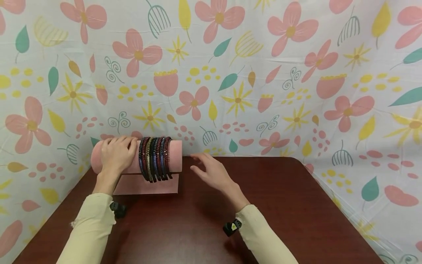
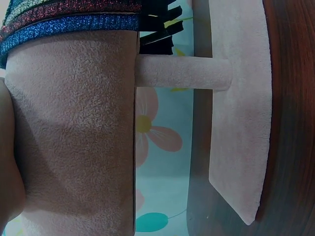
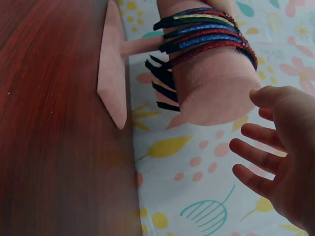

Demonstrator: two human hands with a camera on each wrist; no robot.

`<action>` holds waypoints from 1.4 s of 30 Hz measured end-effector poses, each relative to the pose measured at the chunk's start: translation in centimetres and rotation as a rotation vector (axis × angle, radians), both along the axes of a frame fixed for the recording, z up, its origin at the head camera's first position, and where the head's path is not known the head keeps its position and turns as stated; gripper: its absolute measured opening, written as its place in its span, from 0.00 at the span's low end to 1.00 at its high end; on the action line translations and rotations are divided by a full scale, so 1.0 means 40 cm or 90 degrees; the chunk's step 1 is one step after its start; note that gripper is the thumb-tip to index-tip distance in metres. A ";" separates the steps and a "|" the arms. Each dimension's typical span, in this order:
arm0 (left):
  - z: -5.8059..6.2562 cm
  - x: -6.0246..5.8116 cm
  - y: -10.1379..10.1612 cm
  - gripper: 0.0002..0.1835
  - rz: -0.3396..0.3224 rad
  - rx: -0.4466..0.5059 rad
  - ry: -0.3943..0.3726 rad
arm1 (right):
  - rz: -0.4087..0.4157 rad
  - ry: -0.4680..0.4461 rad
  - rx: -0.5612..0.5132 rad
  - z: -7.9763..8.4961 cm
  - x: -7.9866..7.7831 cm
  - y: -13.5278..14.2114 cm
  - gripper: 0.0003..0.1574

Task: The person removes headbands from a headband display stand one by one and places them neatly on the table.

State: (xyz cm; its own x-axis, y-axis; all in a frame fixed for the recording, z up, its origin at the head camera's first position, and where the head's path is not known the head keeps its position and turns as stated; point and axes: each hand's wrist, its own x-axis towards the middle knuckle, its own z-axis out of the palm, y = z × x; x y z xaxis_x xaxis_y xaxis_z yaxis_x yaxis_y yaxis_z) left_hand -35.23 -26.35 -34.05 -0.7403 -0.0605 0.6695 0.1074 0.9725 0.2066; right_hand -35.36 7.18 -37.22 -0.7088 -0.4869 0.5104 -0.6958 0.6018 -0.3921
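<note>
A pink plush headband stand (image 1: 176, 156), a horizontal roll on a flat base (image 2: 241, 108), bears several glittery headbands (image 1: 155, 157) in blue, red, gold and black near its right end. Their dark tips hang below the roll. My left hand (image 1: 117, 152) grips the roll left of the headbands, its fingers bent over the top; their far ends are hidden. Off the roll's right end, my right hand (image 1: 214, 170) holds nothing, with fingers spread and loosely bent. In the right wrist view its thumb (image 3: 266, 96) overlaps the edge of the roll's round end face.
The stand is on a dark reddish-brown table (image 1: 263, 205), near its back left. Behind hangs a white cloth (image 1: 250, 110) with pink, yellow and green flowers. A small black camera is on each wrist, over cream sleeves (image 1: 92, 223).
</note>
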 end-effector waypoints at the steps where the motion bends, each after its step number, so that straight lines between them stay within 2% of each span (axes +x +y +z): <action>1: 0.000 0.000 0.000 0.25 -0.001 0.001 -0.001 | 0.002 0.002 -0.001 0.003 0.000 -0.003 0.25; 13: 0.003 0.003 -0.001 0.24 -0.007 0.006 -0.014 | 0.026 0.030 0.007 0.034 0.001 -0.042 0.26; 17: 0.002 0.003 0.001 0.24 -0.009 0.004 -0.004 | 0.028 0.043 0.008 0.045 0.004 -0.055 0.25; 21: 0.003 0.004 0.002 0.24 -0.008 0.004 0.010 | 0.036 0.075 0.013 0.061 0.005 -0.069 0.25; 31: 0.005 0.002 0.001 0.25 -0.004 0.004 0.010 | 0.074 0.164 0.022 0.086 -0.003 -0.119 0.25; 42: -0.001 -0.001 0.000 0.25 -0.003 0.002 0.013 | 0.075 0.171 0.060 0.094 -0.008 -0.160 0.30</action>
State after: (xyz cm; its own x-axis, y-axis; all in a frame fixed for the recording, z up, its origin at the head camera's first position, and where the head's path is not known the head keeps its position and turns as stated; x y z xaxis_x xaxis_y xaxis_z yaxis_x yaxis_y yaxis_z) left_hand -35.25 -26.36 -34.09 -0.7273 -0.0596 0.6838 0.1153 0.9715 0.2073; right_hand -35.69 0.77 -33.45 -0.4899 -0.6115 0.6214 -0.8343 0.5355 -0.1308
